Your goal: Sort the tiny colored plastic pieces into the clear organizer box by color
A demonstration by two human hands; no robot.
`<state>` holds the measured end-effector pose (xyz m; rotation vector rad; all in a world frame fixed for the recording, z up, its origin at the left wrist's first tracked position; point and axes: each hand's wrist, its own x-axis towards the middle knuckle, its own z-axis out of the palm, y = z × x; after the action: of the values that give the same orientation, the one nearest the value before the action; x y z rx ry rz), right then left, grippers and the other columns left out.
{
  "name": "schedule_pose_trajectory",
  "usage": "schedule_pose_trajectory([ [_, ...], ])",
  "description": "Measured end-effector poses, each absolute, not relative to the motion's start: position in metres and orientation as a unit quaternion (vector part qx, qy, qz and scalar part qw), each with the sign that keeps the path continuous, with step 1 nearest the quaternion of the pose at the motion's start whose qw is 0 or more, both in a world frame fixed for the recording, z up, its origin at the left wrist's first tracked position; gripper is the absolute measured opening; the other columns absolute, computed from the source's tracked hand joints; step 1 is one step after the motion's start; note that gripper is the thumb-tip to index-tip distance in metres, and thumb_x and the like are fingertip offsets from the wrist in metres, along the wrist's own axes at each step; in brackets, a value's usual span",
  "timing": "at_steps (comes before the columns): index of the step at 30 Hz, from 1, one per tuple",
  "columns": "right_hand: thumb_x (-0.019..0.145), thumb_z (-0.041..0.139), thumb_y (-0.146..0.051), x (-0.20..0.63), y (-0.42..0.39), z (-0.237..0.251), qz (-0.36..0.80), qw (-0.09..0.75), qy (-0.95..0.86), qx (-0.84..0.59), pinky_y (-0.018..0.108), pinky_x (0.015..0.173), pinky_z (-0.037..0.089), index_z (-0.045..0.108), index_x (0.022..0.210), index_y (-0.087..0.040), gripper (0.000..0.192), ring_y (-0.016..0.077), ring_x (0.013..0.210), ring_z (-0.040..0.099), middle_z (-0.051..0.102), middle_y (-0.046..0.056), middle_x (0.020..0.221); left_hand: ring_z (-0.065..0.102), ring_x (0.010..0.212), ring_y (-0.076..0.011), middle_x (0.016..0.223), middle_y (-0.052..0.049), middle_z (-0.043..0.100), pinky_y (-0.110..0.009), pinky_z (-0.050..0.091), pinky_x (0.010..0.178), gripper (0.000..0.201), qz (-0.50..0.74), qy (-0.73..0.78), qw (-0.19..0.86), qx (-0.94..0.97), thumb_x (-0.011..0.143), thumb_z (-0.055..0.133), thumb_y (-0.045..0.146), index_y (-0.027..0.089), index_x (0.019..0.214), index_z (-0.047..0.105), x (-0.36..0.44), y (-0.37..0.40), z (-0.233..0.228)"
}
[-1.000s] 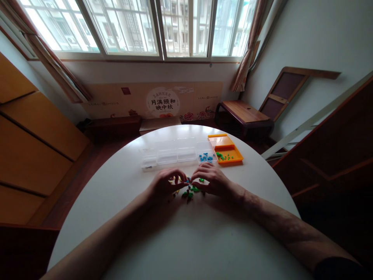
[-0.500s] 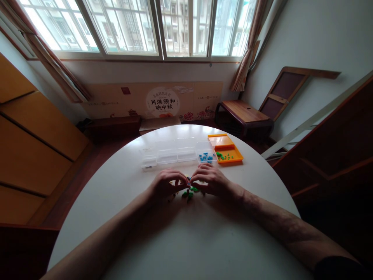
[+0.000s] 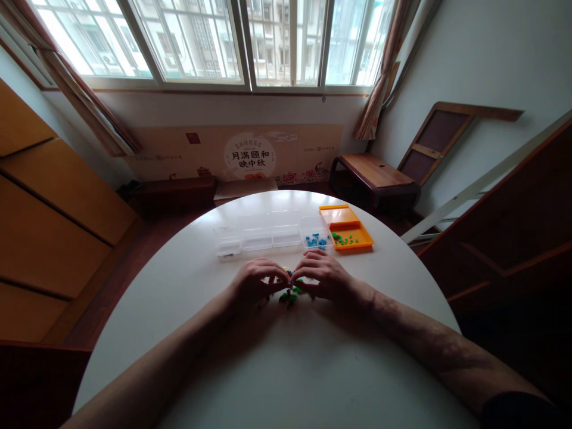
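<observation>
Over the middle of the table, the fingertips of my left hand (image 3: pixel 258 277) and my right hand (image 3: pixel 325 275) meet in a pinch. A small blue brick (image 3: pixel 291 281) shows where they come together; its exact shape is too small to tell. Both hands are closed around this spot. Under and between them lies a loose pile of small bricks, with green bricks (image 3: pixel 289 296) nearest to me and a few dark and yellow ones partly hidden by my fingers.
Beyond my hands stands a row of clear plastic boxes (image 3: pixel 256 239); the right one holds blue bricks (image 3: pixel 316 241). Beside it an open orange box (image 3: pixel 364 243) contains green bricks (image 3: pixel 342 239). All rest on a round white table (image 3: pixel 286 369). A wooden stool (image 3: pixel 375 170) stands behind.
The fingertips of both hands have shifted very slightly around the small blue brick. The boxes and the pile stay where they were.
</observation>
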<state>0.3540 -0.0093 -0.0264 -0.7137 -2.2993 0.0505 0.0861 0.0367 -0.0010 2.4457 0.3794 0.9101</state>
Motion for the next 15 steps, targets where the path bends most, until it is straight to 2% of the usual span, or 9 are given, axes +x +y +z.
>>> schedule_pose_trajectory([
  [15,0.101,0.077,-0.03,0.3531,-0.0094,-0.0255,0.024,0.371,-0.886,-0.278,0.04,0.105,0.053,0.076,0.106,-0.028,0.006,0.0198,0.091,0.071,0.081,0.001,0.1,0.075,0.073,-0.0151,0.084,-0.005,0.082,-0.025,0.06,0.076,0.021,0.332,0.165,0.244,0.896,0.102,0.077,0.039,0.02,0.094,0.081,0.0856,0.0322,-0.0013],
])
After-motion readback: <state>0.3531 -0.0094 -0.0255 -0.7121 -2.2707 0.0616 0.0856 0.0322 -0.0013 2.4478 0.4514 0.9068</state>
